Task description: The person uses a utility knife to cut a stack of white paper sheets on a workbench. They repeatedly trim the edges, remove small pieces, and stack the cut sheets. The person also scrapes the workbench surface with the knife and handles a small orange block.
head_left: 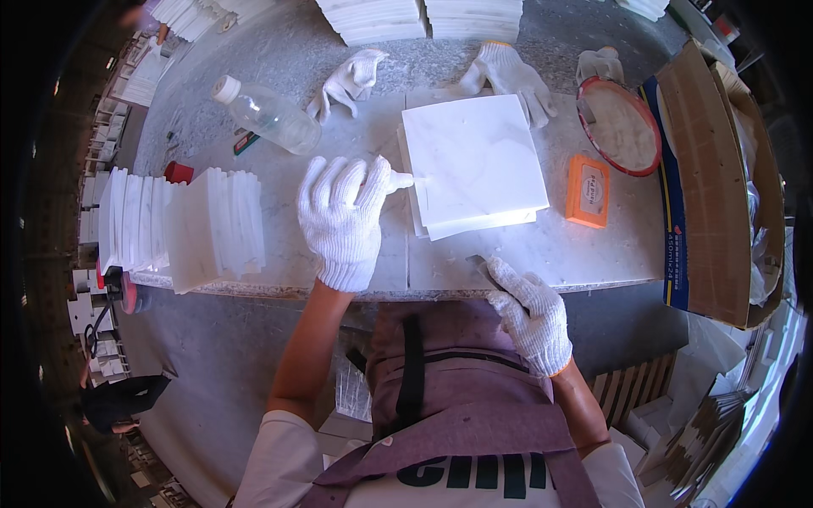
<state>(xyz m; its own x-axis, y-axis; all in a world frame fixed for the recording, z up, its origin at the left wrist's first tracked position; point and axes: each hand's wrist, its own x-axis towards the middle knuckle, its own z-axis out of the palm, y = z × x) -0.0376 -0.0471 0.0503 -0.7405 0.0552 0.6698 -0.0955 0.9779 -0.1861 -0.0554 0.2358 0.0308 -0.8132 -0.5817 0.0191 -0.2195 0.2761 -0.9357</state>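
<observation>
My left hand, in a white knit glove, is beside a stack of square white marble tiles. Its fingers curl loosely with gaps between them, and one gloved tip reaches the stack's left edge. My right hand, also gloved, is at the table's front edge, closed on a thin metal blade whose tip points up-left; the part inside the fingers is hidden. The top tile of the stack is slightly askew to those below. Right of the stack lies an orange box with a pale label.
Upright tiles stand in a row at the left. Behind are a clear bottle, loose gloves and a red-rimmed round dish of pale material. A cardboard box borders the right. More tile stacks line the far side.
</observation>
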